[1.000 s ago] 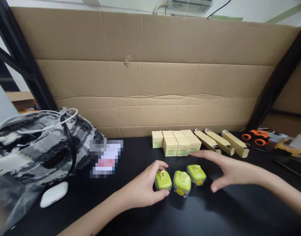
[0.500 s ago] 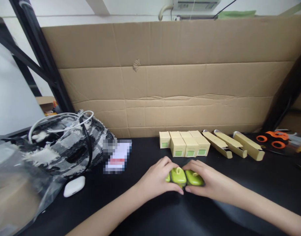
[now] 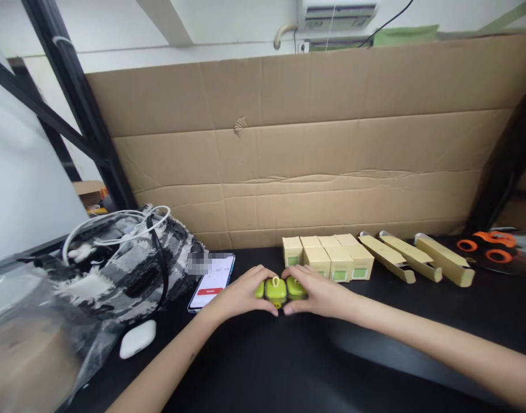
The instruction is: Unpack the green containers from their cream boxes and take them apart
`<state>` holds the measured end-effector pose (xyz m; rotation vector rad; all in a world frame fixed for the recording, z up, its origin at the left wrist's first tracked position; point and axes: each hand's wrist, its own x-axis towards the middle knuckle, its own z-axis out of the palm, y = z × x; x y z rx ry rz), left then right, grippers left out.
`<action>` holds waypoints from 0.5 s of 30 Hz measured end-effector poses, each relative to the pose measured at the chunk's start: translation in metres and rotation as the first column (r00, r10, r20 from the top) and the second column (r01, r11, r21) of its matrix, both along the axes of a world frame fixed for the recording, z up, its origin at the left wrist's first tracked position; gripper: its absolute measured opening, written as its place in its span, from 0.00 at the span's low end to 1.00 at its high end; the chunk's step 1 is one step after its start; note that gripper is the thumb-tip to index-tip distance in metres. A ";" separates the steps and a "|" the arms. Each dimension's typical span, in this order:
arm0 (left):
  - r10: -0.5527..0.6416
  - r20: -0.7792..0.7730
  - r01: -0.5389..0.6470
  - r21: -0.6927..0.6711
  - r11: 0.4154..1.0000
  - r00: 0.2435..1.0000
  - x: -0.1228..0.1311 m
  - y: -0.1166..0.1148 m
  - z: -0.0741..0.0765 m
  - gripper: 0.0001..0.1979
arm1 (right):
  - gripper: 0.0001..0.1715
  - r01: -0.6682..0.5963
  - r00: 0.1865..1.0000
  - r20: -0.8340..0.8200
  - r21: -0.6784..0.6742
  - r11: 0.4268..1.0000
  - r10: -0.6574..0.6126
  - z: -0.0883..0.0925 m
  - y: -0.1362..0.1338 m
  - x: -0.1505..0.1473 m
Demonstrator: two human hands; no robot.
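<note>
Three small green-lidded cases [image 3: 276, 288] stand pressed together in a row on the black table [image 3: 288, 367]. My left hand [image 3: 239, 295] cups the left end of the row, its fingers curled round the leftmost case. From the other side my right hand [image 3: 320, 293] curls round the rightmost case. Both thumbs meet in front of the middle case. Just behind the hands stands a cluster of several small yellow boxes [image 3: 331, 258] with green labels.
Three long open yellow cartons [image 3: 417, 264] lie to the right, with orange-ringed items [image 3: 489, 246] beyond them. A phone [image 3: 211, 281], a black-and-white fuzzy bag [image 3: 120, 269] with white cable, a white earbud case [image 3: 137, 338] and a plastic bag [image 3: 26, 344] sit left. A cardboard wall [image 3: 306, 149] backs the table.
Both hands closed in on the three green cases, squeezed them into a tight row and slid them farther from me towards the yellow boxes. The camera tilted up.
</note>
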<state>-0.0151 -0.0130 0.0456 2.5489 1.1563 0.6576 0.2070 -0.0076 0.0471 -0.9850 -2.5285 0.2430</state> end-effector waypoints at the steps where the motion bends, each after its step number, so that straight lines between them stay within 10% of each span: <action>1: 0.003 -0.014 -0.003 0.026 1.000 1.000 0.001 -0.001 0.001 0.30 | 0.31 0.016 1.000 0.003 0.024 1.000 -0.016 0.005 0.003 0.001; 5: 0.052 -0.032 -0.045 0.193 0.980 0.998 0.004 -0.009 0.008 0.42 | 0.21 0.116 0.992 0.022 0.142 0.983 -0.120 0.034 0.039 0.001; 11: 0.125 0.052 -0.135 0.436 0.890 0.991 0.011 -0.016 0.015 0.20 | 0.17 0.104 0.974 0.188 0.146 0.984 -0.131 0.054 0.102 -0.010; 15: 0.125 0.113 -0.166 0.556 0.815 0.986 0.018 -0.019 0.015 0.14 | 0.19 0.023 0.991 0.123 0.206 0.978 -0.049 0.057 0.084 0.003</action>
